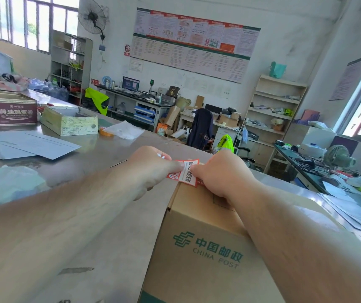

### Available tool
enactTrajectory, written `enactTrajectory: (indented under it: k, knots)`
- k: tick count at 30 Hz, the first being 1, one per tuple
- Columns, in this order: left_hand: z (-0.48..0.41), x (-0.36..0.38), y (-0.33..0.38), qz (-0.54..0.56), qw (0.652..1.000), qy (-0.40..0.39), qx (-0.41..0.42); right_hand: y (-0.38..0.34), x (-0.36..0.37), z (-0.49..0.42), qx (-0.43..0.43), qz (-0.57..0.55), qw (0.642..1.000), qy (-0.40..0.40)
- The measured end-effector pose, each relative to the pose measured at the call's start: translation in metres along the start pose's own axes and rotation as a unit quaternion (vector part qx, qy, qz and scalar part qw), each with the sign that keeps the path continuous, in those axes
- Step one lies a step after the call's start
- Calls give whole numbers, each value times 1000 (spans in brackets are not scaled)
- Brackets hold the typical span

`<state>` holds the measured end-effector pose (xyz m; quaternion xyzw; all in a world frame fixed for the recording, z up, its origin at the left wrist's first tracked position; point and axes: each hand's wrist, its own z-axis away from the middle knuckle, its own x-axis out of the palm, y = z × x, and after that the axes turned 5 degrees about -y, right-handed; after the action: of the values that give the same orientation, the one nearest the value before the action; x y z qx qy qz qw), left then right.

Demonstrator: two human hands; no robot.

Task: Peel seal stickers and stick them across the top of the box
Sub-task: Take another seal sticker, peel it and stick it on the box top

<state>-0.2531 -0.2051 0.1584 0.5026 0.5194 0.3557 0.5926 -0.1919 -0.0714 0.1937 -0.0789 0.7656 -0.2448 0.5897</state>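
Sticker (pixel 186 172): red-white seal, at far top edge of box (pixel 205 243) on counter (pixel 101 156). Left hand (pixel 151 169) pinches its left end; right hand (pixel 221 173) pinches its right end, palm resting on box. Advice: hold taut, lower square across seam, smooth outward.

One cardboard box (pixel 205 248), seemingly one sticker (pixel 187 172), two hands, two tins.

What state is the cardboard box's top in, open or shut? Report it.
Shut. The cardboard box shows flat closed flaps; both hands press a red-and-white seal sticker at its far edge.
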Motion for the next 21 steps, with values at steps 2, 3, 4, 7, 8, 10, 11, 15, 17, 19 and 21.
enactTrajectory:
  k: [2, 3, 4, 7, 8, 10, 11, 15, 17, 19, 21]
  knots:
    - [1, 1, -3, -1, 1000, -5, 0, 4, -2, 0, -7, 31, 999, -7]
    - [1, 1, -4, 0, 1000, -6, -1, 4, -3, -2, -6, 42, 999, -18]
    - [2, 2, -6, 3, 1000, -7, -1, 6, -2, -3, -11, 45, 999, -18]
    - [5, 5, -9, 9, 1000, -6, 1, 6, -2, -5, -3, 70, 997, -20]
    - [6, 6, -11, 11, 1000, -5, 3, 5, -2, -6, 5, 78, 997, -15]
    - [8, 7, -14, 13, 1000, -2, 5, 6, -2, -7, 14, 75, 997, -6]
    - [8, 8, -16, 13, 1000, -1, 3, 7, -2, -7, 17, 64, 998, -5]
    - [5, 9, -17, 21, 1000, -12, -1, 8, -1, -6, 19, 47, 999, -2]
    - [2, 10, -16, 18, 1000, -25, -2, 8, -1, -6, 24, 53, 998, -7]
    - [-3, 11, -14, -3, 1000, -28, -10, 7, -1, -8, 22, 61, 998, -5]
    - [-8, 13, -12, -33, 999, -22, -16, 5, 0, -10, 24, 83, 996, -8]
